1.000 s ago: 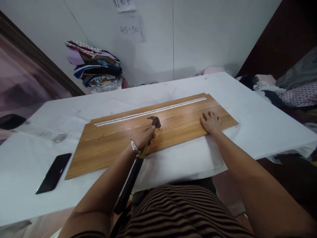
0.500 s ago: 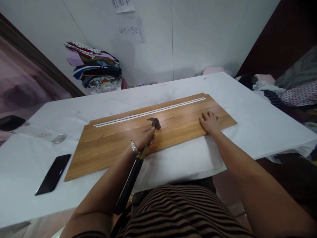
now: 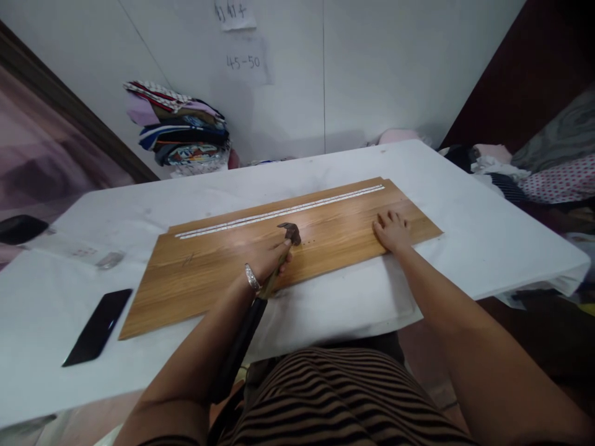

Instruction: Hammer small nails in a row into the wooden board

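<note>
My left hand (image 3: 271,259) is wrapped round the handle of a claw hammer (image 3: 291,233), close below its head. The hammer's black grip slants back under my forearm. Its head is over the middle of a wood-grain board (image 3: 223,266), beside a short row of small dark dots; whether it touches the board I cannot tell. My right hand (image 3: 394,232) lies on the board's right part near the front edge, fingers spread. Two thin white strips with markings (image 3: 283,212) run lengthwise near the board's far edge. A few thin nail-like pieces (image 3: 188,259) lie on the left part.
The board rests on a white-covered table (image 3: 344,303). Left of it are a black phone (image 3: 98,327) and a small clear plastic packet (image 3: 110,260). Folded clothes (image 3: 181,127) are piled behind the table, against the wall. More cloth (image 3: 558,186) lies at the right.
The view has shifted very slightly. Both hands, the hammer and the board keep almost the same places.
</note>
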### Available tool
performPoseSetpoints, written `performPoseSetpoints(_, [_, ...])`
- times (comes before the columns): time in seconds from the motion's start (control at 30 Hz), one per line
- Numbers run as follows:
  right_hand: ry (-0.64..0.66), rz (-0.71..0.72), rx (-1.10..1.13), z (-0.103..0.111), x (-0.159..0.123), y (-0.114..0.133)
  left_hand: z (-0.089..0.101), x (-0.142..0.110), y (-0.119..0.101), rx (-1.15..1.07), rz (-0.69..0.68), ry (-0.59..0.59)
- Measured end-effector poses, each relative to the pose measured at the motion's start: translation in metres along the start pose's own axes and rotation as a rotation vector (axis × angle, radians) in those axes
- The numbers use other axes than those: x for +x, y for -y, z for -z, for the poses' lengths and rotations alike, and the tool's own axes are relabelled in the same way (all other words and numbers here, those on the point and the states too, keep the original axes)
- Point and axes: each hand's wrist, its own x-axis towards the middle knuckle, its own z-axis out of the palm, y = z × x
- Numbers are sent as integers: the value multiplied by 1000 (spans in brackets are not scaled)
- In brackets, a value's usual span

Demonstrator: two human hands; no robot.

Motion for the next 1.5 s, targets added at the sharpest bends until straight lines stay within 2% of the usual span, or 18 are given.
performPoseSetpoints(0.17, [-12, -11, -6, 0, 0, 0, 1, 1, 2, -64, -70, 31])
performPoseSetpoints(0.4, [-7, -3, 1, -1, 1, 0, -1, 0, -1, -25, -19, 36])
performPoseSetpoints(0.63, [-15, -5, 15, -2, 2, 0, -1, 2, -1, -59, -38, 8])
performPoseSetpoints(0.8, [-8, -2, 12, -3, 2, -1, -2, 2, 1, -74, -26, 49])
performPoseSetpoints(1.5, [10, -10, -13, -1, 3, 0, -6, 1, -2, -82, -27, 24])
